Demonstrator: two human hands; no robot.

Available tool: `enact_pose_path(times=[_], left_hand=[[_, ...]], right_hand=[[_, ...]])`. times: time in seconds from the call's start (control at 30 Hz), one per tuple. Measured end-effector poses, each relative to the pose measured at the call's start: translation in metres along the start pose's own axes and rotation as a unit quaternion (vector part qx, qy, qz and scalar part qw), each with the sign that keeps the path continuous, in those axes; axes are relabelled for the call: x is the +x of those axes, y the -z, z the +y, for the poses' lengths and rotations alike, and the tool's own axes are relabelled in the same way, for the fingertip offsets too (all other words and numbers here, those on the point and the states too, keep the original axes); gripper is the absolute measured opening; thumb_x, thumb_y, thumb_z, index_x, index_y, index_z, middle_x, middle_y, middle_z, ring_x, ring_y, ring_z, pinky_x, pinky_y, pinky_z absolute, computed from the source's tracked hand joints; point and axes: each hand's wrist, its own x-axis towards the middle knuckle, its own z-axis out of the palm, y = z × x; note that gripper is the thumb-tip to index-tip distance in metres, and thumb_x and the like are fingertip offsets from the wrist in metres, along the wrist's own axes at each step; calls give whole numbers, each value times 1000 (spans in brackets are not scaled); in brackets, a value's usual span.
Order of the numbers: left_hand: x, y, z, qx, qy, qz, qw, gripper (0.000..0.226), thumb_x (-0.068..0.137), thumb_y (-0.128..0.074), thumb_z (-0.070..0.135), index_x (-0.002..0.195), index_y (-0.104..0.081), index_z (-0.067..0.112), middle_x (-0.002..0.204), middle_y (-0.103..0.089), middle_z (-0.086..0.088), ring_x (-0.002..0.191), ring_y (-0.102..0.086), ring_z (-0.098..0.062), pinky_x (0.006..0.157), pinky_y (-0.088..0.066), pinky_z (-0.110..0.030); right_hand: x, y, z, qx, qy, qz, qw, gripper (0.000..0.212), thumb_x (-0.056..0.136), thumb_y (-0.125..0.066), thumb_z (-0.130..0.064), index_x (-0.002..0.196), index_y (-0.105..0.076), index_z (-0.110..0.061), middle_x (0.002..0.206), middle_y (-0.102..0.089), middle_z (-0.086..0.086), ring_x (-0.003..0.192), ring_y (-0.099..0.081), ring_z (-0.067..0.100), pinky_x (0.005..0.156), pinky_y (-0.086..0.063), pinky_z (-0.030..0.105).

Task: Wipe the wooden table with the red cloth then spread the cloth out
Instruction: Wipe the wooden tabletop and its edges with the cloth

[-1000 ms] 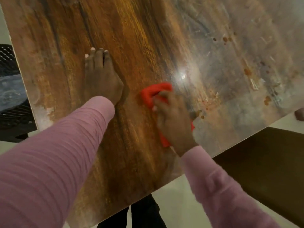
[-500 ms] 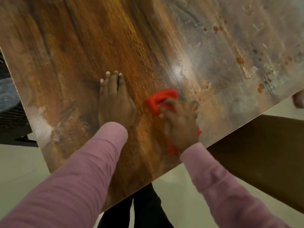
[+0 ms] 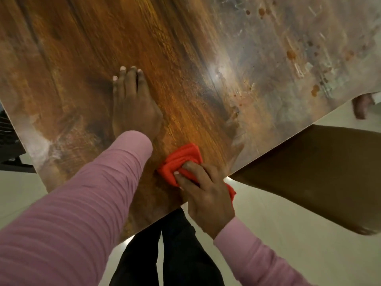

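The wooden table (image 3: 185,58) fills the upper part of the view, brown in the middle and pale grey with rusty spots at the right. My right hand (image 3: 204,188) presses a bunched red cloth (image 3: 181,159) onto the table's near corner, with part of the cloth hanging past the edge. My left hand (image 3: 134,106) lies flat on the wood, fingers together and palm down, a little to the left of and beyond the cloth. Both arms wear pink sleeves.
A dark brown panel (image 3: 309,172) slopes below the table's right edge. Another person's hand (image 3: 359,105) shows at the far right edge. A black mesh object (image 3: 8,137) stands at the left. My dark trousers (image 3: 175,254) and pale floor lie below.
My right hand has dragged the red cloth toward me, from the table's middle to its near corner. My left hand stays flat on the wood while the view has shifted.
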Motion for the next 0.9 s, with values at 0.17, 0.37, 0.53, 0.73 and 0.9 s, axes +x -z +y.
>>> enact_pose_path(times=[0.17, 0.37, 0.53, 0.73, 0.9], left_hand=[[-15, 4, 3, -15, -35, -4, 999, 54, 93, -32, 15, 144, -31, -2, 152, -30, -19, 144, -17, -34, 119, -6, -43], [-37, -2, 25, -29, -64, -32, 997, 56, 91, -32, 16, 145, -32, 0, 153, -30, -15, 145, -18, -31, 118, -4, -40], [-38, -6, 21, -20, -66, -30, 997, 57, 91, -28, 18, 145, -31, 0, 153, -30, -15, 145, -18, -31, 118, -5, -40], [-36, -8, 23, -24, -63, -30, 997, 58, 90, -25, 19, 145, -30, -1, 153, -29, -16, 144, -18, -33, 118, -5, -41], [-36, -9, 24, -19, -70, -25, 997, 59, 89, -24, 19, 143, -33, -3, 151, -32, -18, 143, -20, -34, 118, -7, -43]], right_hand=[[18, 22, 39, -32, -117, 52, 991, 26, 86, -60, -9, 109, -71, -13, 120, -60, 9, 106, -53, 33, 89, -49, 45], [-22, -3, -29, 28, -82, 30, 996, 32, 86, -46, -15, 106, -70, -15, 120, -61, 6, 109, -48, 28, 89, -48, 42], [-31, 1, -7, 2, -90, 28, 996, 29, 86, -50, -13, 108, -69, -15, 119, -60, 5, 105, -50, 28, 85, -48, 39], [-8, 20, 23, -18, -241, 88, 966, 27, 82, -62, -2, 106, -72, -12, 119, -60, 10, 102, -51, 36, 86, -49, 44], [-47, -10, -63, 37, -88, 2, 995, 28, 81, -62, -10, 107, -71, -18, 121, -59, 3, 107, -51, 26, 85, -50, 39]])
